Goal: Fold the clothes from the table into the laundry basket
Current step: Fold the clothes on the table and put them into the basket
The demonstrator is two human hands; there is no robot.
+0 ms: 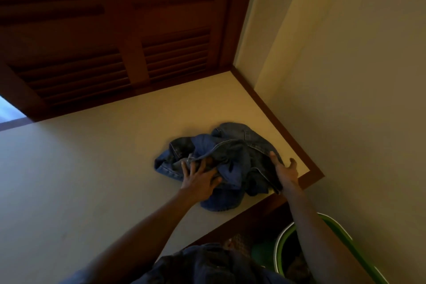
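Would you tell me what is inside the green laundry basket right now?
The green laundry basket interior is dark; something brownish seems to lie inside, unidentifiable. The right arm covers part.

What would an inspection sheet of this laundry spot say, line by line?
Surface: pale cream table with dark wooden edging, mostly bare.
Job's things: crumpled blue denim garment near the table's right corner, unfolded; green plastic laundry basket with white rim on the floor beside the table, contents too dark to tell.
Clutter: nothing seen.
Hands: left hand spread on the denim; right hand at its right edge, fingers open.
Cables: nothing seen.
Surroundings: dark wooden louvred shutters, plain beige wall.
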